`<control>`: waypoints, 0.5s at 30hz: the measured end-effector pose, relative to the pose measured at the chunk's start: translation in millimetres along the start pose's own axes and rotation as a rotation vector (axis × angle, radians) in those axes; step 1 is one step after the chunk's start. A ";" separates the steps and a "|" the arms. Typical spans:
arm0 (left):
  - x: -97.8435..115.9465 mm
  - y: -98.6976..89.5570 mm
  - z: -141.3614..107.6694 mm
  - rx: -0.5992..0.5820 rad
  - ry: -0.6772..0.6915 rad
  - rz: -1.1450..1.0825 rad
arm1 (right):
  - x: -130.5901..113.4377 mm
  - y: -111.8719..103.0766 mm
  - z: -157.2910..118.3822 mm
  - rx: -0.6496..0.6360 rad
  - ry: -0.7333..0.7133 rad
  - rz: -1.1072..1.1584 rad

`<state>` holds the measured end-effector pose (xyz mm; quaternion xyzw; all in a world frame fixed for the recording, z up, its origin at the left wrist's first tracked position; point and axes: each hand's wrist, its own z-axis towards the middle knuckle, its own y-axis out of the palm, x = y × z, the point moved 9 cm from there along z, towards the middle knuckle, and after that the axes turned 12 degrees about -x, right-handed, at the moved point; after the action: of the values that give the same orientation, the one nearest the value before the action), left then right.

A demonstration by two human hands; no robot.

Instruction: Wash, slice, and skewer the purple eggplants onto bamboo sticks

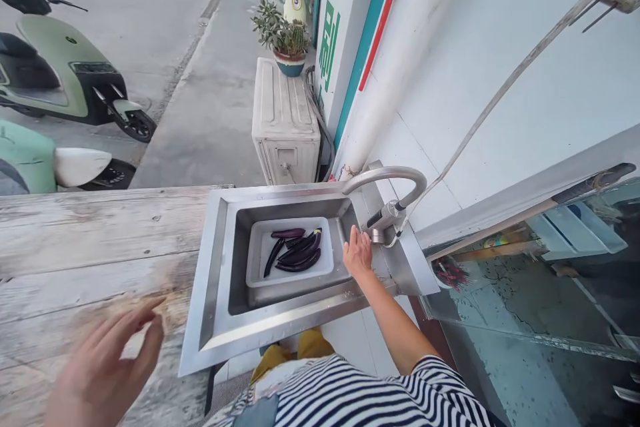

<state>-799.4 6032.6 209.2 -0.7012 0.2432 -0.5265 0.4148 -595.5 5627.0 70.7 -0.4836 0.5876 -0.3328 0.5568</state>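
In the steel sink (216, 273), a white plastic tub (254, 250) holds several dark purple eggplants (300, 253). A curved metal faucet (384, 217) stands at the sink's right side, its spout arching toward the back. My right hand (358, 251) is at the sink's right rim, beside the faucet base, with its fingers apart and nothing seen in them; whether it touches the faucet is unclear. Over the wooden tabletop, left of the sink, my left hand (113, 360) hangs slightly blurred, thumb and fingers apart, holding nothing.
The whitewashed wooden table (100, 240) runs left from the sink. Behind the sink stand a white outdoor unit (287, 107) and a potted plant (290, 57). A tiled wall (450, 80) rises on the right. Scooters (65, 73) are parked at the far left.
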 end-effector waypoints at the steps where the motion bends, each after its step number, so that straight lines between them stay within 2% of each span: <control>1: 12.9 19.4 13.4 -0.061 0.050 -0.007 | -2.4 12.2 1.3 -0.045 -0.030 -0.036; 3: 25.7 63.8 42.7 -0.206 0.064 -0.090 | -9.3 32.7 5.2 -0.110 -0.073 -0.097; 4: 25.6 88.3 57.3 -0.290 0.029 -0.157 | -15.2 42.3 8.7 -0.136 -0.103 -0.122; 6: 16.3 139.5 82.3 -0.463 -0.097 -0.325 | -34.1 66.0 19.3 -0.204 -0.208 -0.161; 8: -0.1 186.3 100.3 -0.567 -0.285 -0.538 | -57.5 100.3 32.3 -0.315 -0.345 -0.194; 10: -18.6 228.3 110.0 -0.593 -0.528 -0.750 | -75.5 140.8 46.0 -0.438 -0.443 -0.232; 11: -23.9 246.6 114.3 -0.599 -0.605 -0.805 | -81.0 160.6 52.7 -0.489 -0.469 -0.253; 13: -30.9 278.3 122.0 -0.598 -0.709 -0.865 | -85.7 195.0 64.3 -0.563 -0.493 -0.295; 15: -35.4 304.3 127.9 -0.589 -0.766 -0.907 | -85.1 220.1 72.2 -0.607 -0.496 -0.330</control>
<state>-661.6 5938.2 -77.7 -0.9558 -0.1072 -0.2738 0.0002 -576.0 5785.9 -117.0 -0.7785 0.4219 -0.1029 0.4531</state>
